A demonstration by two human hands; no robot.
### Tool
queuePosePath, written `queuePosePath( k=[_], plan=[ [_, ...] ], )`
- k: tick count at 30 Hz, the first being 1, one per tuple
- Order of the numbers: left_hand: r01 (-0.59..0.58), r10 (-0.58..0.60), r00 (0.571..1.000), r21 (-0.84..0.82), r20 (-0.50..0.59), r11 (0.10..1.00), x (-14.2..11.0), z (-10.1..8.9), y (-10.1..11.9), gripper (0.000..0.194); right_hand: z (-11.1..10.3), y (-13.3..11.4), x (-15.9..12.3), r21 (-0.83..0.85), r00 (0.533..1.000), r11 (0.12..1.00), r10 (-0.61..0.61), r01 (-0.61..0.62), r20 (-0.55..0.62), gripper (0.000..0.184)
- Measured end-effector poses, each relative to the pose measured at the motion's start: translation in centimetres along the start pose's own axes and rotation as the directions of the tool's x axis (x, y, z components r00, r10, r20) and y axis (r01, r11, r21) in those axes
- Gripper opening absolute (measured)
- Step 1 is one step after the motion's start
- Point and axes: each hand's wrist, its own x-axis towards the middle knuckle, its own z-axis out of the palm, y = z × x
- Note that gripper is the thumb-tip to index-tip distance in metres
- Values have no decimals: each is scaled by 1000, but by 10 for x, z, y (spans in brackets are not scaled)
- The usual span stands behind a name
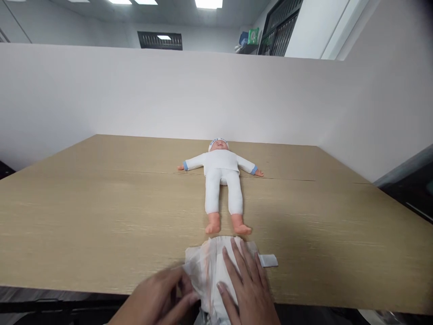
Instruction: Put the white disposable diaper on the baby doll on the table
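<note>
A white diaper point(216, 271) lies at the near edge of the table, partly spread, with a white side tab point(269, 260) sticking out to the right. My right hand point(248, 284) rests flat on it, fingers stretched out and pointing away from me. On the left side, my left hand point(169, 293) pinches the diaper's thin edge between thumb and fingers. Just beyond the diaper, a baby doll point(221, 174) in white clothes with blue cuffs and a printed cap lies on its back. Its arms are spread and its bare feet point toward me.
The wooden-topped table point(101, 216) has seams running across it. A white wall point(169, 95) stands behind it, and another closes the right side. A dark object point(412, 185) with a grey edge sits beside the table's right edge. Bags point(248, 38) show beyond the wall.
</note>
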Motion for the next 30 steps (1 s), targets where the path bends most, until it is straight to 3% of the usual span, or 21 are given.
queuePosePath(
  k=[3,4,7,11,13,15,18,20,25,28,30],
  plan=[
    [-80,146,970,307,-196,948,47,-10,0,18,-4,-3,1,16,1000,1000,4,-5,18,88],
    [-121,229,950,422,-214,898,67,-11,-2,29,-5,-5,3,33,999,999,-8,7,35,88],
    [-243,404,912,694,-76,678,126,-11,-9,80,-7,-10,10,74,996,997,-34,28,81,89],
    [-467,538,818,781,203,414,180,-14,-8,126,-10,-15,18,93,995,996,3,-13,101,94],
    [-567,575,756,752,314,335,196,-16,-5,125,-12,-14,21,104,993,994,16,-28,118,93],
    [-628,603,707,719,369,296,207,-17,-2,104,-14,-12,23,127,989,992,0,-19,148,92],
    [-697,665,637,659,389,283,220,-16,0,60,-14,-5,26,173,981,985,-55,23,187,91],
    [-725,705,606,620,368,300,226,-13,1,41,-12,0,27,189,976,981,-87,49,199,90],
    [-748,742,616,491,263,447,235,-20,17,34,-11,13,34,182,970,979,-131,93,206,86],
    [-787,787,601,280,140,550,239,-45,41,34,-12,23,48,190,958,977,-144,97,248,80],
    [-765,771,636,156,32,624,241,-67,59,31,-10,30,61,209,950,975,-136,78,282,76]
  ],
)
